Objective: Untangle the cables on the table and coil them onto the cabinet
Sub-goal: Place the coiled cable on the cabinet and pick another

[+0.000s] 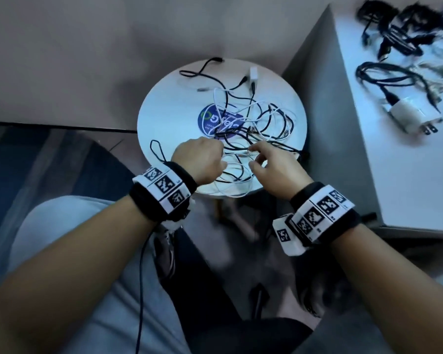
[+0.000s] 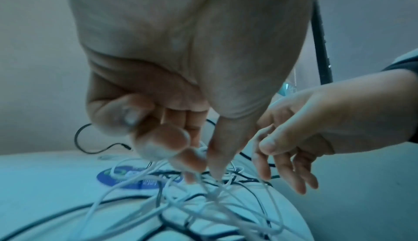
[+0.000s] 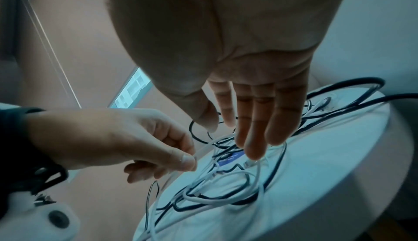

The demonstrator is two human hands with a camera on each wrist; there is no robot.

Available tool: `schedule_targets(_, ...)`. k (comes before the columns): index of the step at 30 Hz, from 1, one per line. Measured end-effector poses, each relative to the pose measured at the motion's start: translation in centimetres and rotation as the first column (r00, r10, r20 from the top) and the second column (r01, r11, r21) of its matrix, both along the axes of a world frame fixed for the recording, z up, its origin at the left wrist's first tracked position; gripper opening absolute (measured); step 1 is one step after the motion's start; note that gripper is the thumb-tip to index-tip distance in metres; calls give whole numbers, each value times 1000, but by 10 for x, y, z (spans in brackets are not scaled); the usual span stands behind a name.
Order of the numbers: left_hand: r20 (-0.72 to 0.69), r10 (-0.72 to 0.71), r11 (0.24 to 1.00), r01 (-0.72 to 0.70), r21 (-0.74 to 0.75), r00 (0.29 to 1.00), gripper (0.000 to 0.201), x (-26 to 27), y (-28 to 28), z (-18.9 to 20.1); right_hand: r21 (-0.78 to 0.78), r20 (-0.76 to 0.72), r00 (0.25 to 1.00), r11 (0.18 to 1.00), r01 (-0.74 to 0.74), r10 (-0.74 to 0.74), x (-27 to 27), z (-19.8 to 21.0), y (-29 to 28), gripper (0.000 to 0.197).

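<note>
A tangle of black and white cables (image 1: 256, 123) lies on the round white table (image 1: 164, 118). My left hand (image 1: 202, 154) hovers over the table's near side, fingers curled. Its thumb and forefinger pinch a thin white cable (image 3: 203, 151), seen best in the right wrist view, where the left hand (image 3: 190, 159) lifts that strand off the heap. My right hand (image 1: 252, 157) is just right of it, fingers straight and pointing down into the tangle (image 3: 226, 182). Its fingertips (image 3: 253, 151) touch the strands without gripping any. The white cabinet (image 1: 394, 175) stands to the right.
On the cabinet lie a coiled black cable (image 1: 384, 75), a white plug charger (image 1: 409, 116) and a dark bundle of cables (image 1: 399, 29). A small white adapter (image 1: 253, 72) sits at the table's far side, a blue sticker (image 1: 210, 118) at its middle. My knees are below the table.
</note>
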State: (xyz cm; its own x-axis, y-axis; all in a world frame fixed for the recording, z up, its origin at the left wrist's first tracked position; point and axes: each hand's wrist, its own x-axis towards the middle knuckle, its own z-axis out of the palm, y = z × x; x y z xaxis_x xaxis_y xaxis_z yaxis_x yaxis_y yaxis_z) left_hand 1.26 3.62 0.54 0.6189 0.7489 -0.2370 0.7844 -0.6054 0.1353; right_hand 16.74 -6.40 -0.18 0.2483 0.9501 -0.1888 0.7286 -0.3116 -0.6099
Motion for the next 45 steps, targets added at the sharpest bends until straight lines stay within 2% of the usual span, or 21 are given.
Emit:
schedule_targets(1, 35, -1, 999, 2, -42, 999, 20, 2, 3, -1, 5, -7, 1000, 1000, -5, 5, 0, -2, 0, 35)
schedule_targets(3, 258, -4, 991, 39, -130, 966, 16, 4, 10, 2, 51, -20, 1000, 999, 10, -9, 1, 0, 2, 37)
schedule_targets(6, 668, -6, 996, 61, -60, 744, 19, 6, 17, 17, 180, -32, 997, 981, 68, -63, 1, 14, 8, 29)
schedule_targets(8, 800, 60, 996, 18, -88, 597, 20, 5, 17, 24, 260, -76, 996, 964, 63, -45, 0, 22, 10, 32)
schedule_targets(10, 860, 209, 964, 52, -262, 466, 15, 5, 15, 29, 324, -266, 964, 940, 110, -21, -1, 30, 11, 31)
schedule_targets(12, 856, 323, 911, 114, -397, 403, 13, 5, 15, 34, 363, -536, 844, 907, 212, 17, -2, 40, 12, 30)
schedule_targets(15, 827, 329, 895, 129, -427, 457, 15, 1, 22, 32, 416, -748, 658, 836, 359, 90, -2, 58, 12, 30)
schedule_targets(17, 787, 292, 918, 70, -389, 543, 21, -2, 29, 25, 447, -798, 591, 776, 446, 120, 1, 69, 10, 31)
schedule_targets(19, 736, 308, 927, -17, -374, 603, 26, -5, 32, 18, 443, -817, 567, 745, 500, 105, 6, 75, 8, 32)
schedule_targets(21, 730, 367, 914, -76, -399, 577, 32, -6, 32, 18, 418, -793, 608, 752, 509, 28, 13, 74, 8, 34)
schedule_targets(23, 752, 436, 886, -92, -454, 494, 38, -5, 31, 23, 392, -688, 721, 797, 460, -78, 18, 65, 10, 33)
schedule_targets(25, 764, 497, 847, -35, -531, 412, 40, -4, 30, 30, 335, -530, 833, 863, 379, -160, 21, 51, 14, 28)
schedule_targets(27, 760, 530, 803, 64, -592, 375, 38, -2, 26, 37, 279, -393, 895, 900, 336, -212, 22, 42, 16, 24)
schedule_targets(30, 758, 563, 762, 147, -630, 330, 35, -2, 21, 46, 181, -264, 942, 949, 259, -207, 23, 43, 16, 22)
schedule_targets(33, 792, 558, 768, 206, -606, 249, 33, -4, 22, 51, 64, -282, 942, 977, 204, -179, 23, 48, 13, 23)
schedule_targets(35, 789, 577, 745, 260, -614, 209, 33, -5, 22, 52, 86, -213, 958, 973, 216, -194, 19, 50, 11, 24)
schedule_targets(36, 779, 593, 725, 287, -626, 204, 33, -6, 21, 53, 149, -125, 970, 962, 228, -210, 14, 52, 9, 35)
schedule_targets(38, 745, 626, 664, 345, -664, 229, 36, -5, 16, 54, 420, -6, 974, 883, 208, -226, 0, 59, 4, 56)
schedule_targets(40, 707, 644, 584, 408, -702, 293, 37, -3, 11, 56, 669, -24, 988, 731, 131, -155, -12, 65, 1, 62)
schedule_targets(42, 696, 608, 535, 450, -715, 382, 36, -3, 7, 58, 737, -31, 998, 673, 60, -55, -20, 66, 2, 63)
schedule_targets(45, 687, 557, 519, 450, -726, 467, 32, -4, 2, 58, 712, -90, 993, 702, 12, 74, -24, 66, 3, 48)
